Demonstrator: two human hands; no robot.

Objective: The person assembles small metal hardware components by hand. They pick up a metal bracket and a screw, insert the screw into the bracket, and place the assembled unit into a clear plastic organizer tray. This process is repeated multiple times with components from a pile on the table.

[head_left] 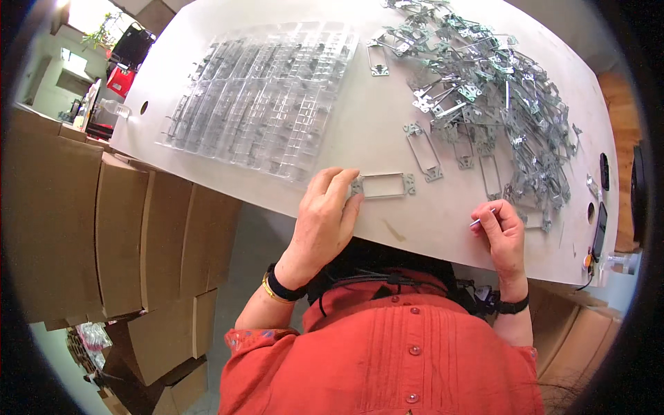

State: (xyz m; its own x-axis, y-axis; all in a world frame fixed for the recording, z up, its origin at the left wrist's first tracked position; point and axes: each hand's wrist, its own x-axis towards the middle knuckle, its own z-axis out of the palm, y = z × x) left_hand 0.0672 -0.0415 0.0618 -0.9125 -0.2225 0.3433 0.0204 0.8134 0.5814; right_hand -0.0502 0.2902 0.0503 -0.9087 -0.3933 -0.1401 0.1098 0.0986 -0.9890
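Note:
At the near edge of the table, a rectangular metal bracket frame [384, 198] lies crosswise. My left hand [324, 216] has its fingers and thumb closed on the bracket's left end. To the right, my right hand [503, 234] is curled with a thin, short rod [476, 223] pinched between thumb and fingers; its exact kind is not clear. Just beyond, a loose bracket [434, 174] of the same shape rests at a slant. A large tangled pile of metal brackets [508, 114] spreads over the right side of the table.
A clear plastic tray [304, 31] with rows of metal parts sits at the left of the white table [366, 131]. Another loose bracket [379, 69] lies beside it. A phone [600, 225] is at the right edge. Cardboard boxes [121, 228] stand left of the table.

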